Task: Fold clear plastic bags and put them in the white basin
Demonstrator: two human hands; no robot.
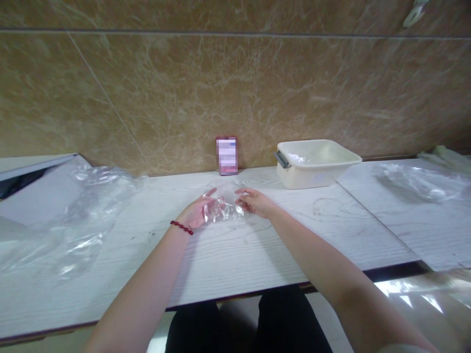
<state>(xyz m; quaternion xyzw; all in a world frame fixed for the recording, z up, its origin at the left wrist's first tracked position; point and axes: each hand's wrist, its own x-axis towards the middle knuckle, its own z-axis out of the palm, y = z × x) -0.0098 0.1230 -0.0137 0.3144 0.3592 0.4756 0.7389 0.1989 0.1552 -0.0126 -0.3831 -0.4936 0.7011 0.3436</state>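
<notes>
A small crumpled piece of clear plastic (223, 210) lies on the white wood-grain table (235, 255), held between both my hands. My left hand (196, 212), with a red bead bracelet at the wrist, grips its left side, fingers curled round the film. My right hand (253, 202) pinches its right edge with fingers pressed together. Both hands rest near the table's middle, a short way in front of the wall.
A cream plastic basin (316, 162) with a grey handle stands at the back right. A small card or box (227, 155) leans against the brown marble wall. Large clear plastic sheets lie at the left (77, 220) and far right (419, 181).
</notes>
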